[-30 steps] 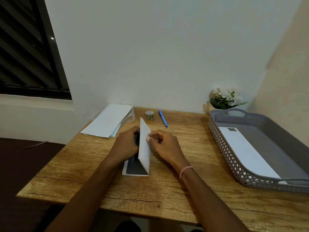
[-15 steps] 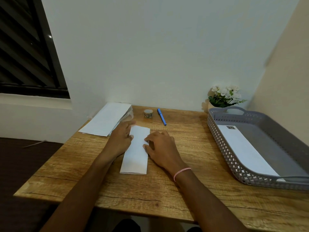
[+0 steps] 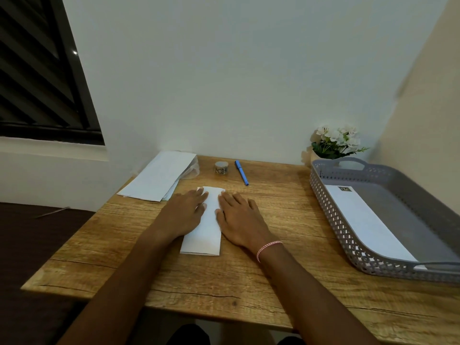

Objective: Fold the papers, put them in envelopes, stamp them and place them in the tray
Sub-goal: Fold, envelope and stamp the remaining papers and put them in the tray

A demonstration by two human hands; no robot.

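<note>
Left hand (image 3: pixel 185 212) and right hand (image 3: pixel 240 220) press the folded paper (image 3: pixel 206 230) mid-surface (image 3: pixel 273 245), fingers (image 3: pixel 196 196) straight and flat. One stamped envelope (image 3: pixel 368 220) lies in the tray (image 3: pixel 331 202); this sheet is not yet enveloped.

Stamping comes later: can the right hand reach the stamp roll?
Probably yes: the right hand lies flat on the folded paper, and only bare table separates it from the stamp roll.
</note>
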